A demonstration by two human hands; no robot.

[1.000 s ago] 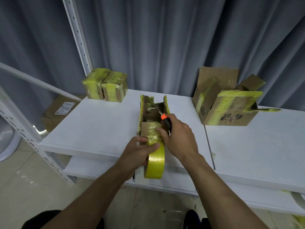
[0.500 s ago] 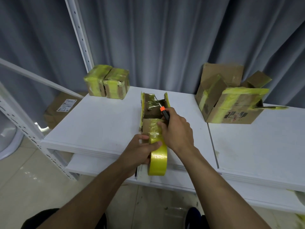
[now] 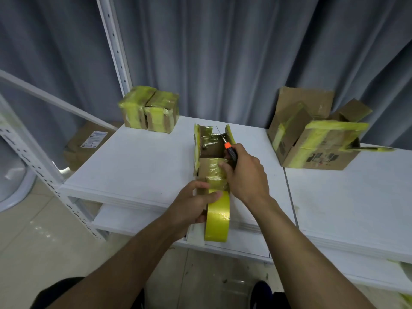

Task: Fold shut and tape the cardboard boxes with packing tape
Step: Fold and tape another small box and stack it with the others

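Here, my left hand (image 3: 193, 204) curls round the yellow tape roll (image 3: 217, 218) at the near edge of the white shelf (image 3: 145, 166). My right hand (image 3: 246, 175) clutches an orange-tipped cutter (image 3: 230, 150), fingertips pressing the near flap of the small cardboard box (image 3: 210, 152), whose far end gapes open.

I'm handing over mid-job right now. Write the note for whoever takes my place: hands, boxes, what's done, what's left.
Left hand: grips the yellow tape roll at the near edge of the white table.
Right hand: holds the orange-tipped knife, fingers on the taped near flap of the middle box.
Done: two small boxes, back left, are taped shut.
Left: the middle box's far end is open, with side flaps upright. The larger box on the right has its flaps open.
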